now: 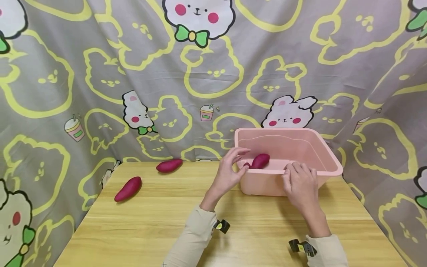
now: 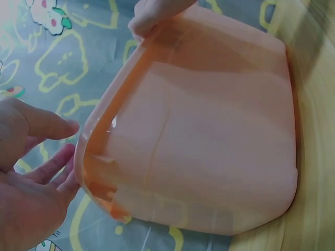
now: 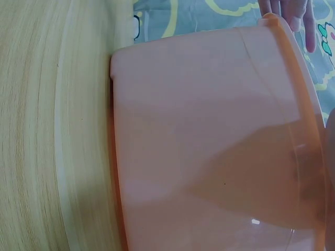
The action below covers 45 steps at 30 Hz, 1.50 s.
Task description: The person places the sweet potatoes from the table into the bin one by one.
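A pink plastic bin (image 1: pixel 263 183) stands on the right part of the table. In the head view, a purple sweet potato (image 1: pixel 260 161) lies inside it, and a small piece of another purple thing (image 1: pixel 247 164) shows behind my left hand. My left hand (image 1: pixel 230 167) is at the bin's near left corner, thumb and fingers spread apart with nothing between them. The left wrist view shows its fingertips right by the rim (image 2: pixel 84 151). With curled fingers, my right hand (image 1: pixel 301 183) grips the front rim. Only its edge appears in the right wrist view.
Two more purple sweet potatoes lie on the wooden table (image 1: pixel 140 230): one (image 1: pixel 128 189) near the left edge, the other (image 1: pixel 169 165) at the back edge. A grey curtain (image 1: pixel 207 85) with yellow cartoon outlines hangs behind and along both sides.
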{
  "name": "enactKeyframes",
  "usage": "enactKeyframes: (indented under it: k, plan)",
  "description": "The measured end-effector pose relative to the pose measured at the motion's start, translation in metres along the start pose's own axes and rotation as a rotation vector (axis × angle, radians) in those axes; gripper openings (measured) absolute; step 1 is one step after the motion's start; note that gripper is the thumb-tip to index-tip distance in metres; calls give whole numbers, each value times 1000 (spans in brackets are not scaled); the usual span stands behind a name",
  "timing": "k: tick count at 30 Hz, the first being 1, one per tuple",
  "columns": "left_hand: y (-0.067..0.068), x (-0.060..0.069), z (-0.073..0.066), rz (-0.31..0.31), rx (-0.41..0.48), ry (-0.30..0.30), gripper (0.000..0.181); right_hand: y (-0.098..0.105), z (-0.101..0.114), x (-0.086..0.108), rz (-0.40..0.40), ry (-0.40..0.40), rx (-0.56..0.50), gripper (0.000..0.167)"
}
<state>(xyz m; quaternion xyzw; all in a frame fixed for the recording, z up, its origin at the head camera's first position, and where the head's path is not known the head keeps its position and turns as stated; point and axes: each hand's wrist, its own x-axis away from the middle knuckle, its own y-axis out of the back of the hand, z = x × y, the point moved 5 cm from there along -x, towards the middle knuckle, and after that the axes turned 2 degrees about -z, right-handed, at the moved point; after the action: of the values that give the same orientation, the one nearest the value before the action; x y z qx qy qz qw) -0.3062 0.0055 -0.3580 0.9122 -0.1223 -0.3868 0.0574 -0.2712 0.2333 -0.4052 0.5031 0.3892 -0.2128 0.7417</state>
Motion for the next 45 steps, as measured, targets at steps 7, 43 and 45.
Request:
enactKeyframes:
  k: [7,43,45]
  plan:
    - [2,3,18,27,-28,-4,44,1,1,0,-7,10,0,32]
    - [78,37,5,-103,-247,-108,43,-3,-3,2,-21,22,-4,32]
    - [85,38,5,-116,-275,-115,43,-3,-3,2,-23,22,-5,32]
